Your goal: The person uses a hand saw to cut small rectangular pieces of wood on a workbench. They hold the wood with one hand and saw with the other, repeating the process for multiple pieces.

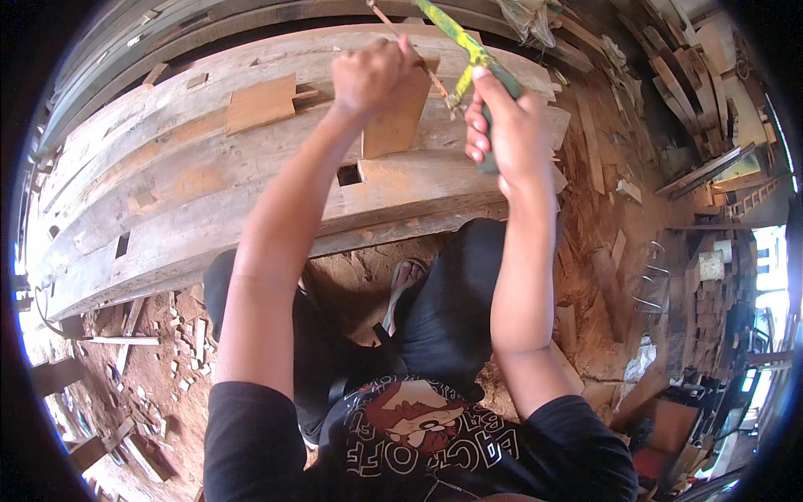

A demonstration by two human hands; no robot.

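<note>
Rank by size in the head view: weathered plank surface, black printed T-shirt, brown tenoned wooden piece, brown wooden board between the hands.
1. Plank surface
2. T-shirt
3. Tenoned piece and board: too alike to rank; the board is partly hidden.

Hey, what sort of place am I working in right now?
Most likely a woodworking shop: the right hand grips what looks like a hand saw, lengths of wood are piled along the right side, and small wood scraps litter the ground at left.
</note>
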